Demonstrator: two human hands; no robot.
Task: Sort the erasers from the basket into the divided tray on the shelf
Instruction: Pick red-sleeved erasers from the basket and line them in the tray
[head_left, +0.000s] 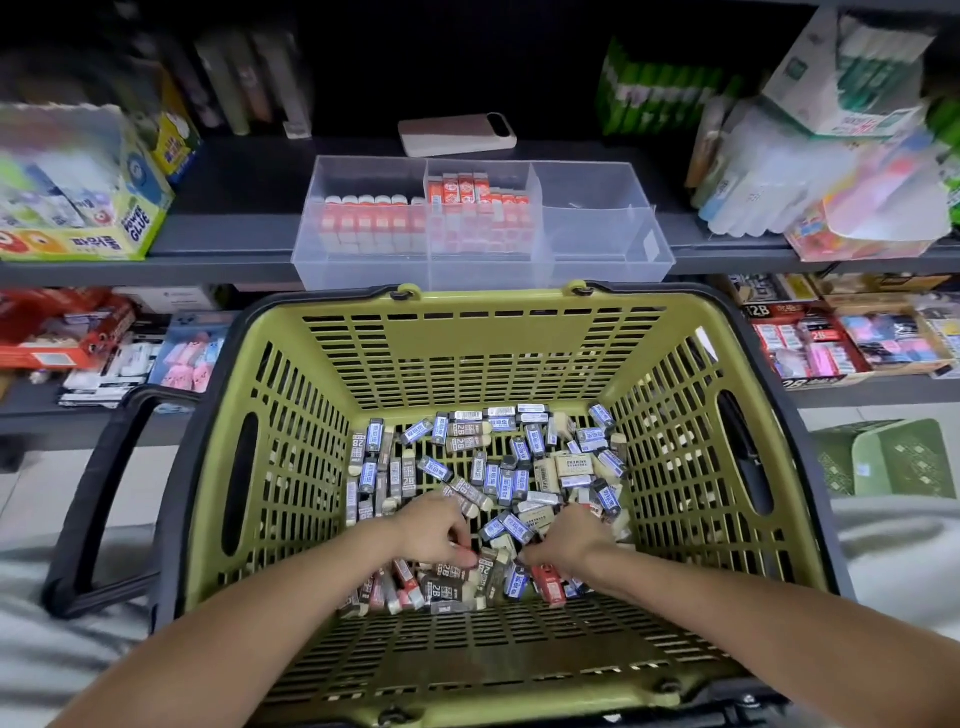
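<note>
1. Head view: an olive-green plastic basket (467, 338) with slotted walls and a thick black handle (98, 493) is seen from above, in front of a grey shelf (234, 234).
2. Many small rectangular erasers (498, 467) in smooth paper sleeves, blue, brown and cream, are scattered over the gridded floor of the basket, from its far edge to its near edge. One red-sleeved eraser (548, 579) is found close to the near edge.
3. The left hand (434, 530) is set into the pile towards the near edge of the floor. Its fingers are bent downward, with the tips on a brown sleeve marked 2B; whether this piece is really gripped cannot be told.
4. The right hand (563, 540) is set just beside it, its fingers curled inward into the erasers. What is held, if anything, cannot be told.
5. The divided tray (597, 270), made of clear hard plastic with thin partitions, is placed at the front edge of the shelf, just behind the far rim of the basket. Orange-and-white erasers (369, 218) are stood in tidy rows in its left compartment, and orange ones (478, 208) are packed in the middle compartment.
6. A flat white block (457, 134) with rounded corners is laid behind the tray, and a cardboard glue box (78, 208) is kept at the left end of the shelf.
</note>
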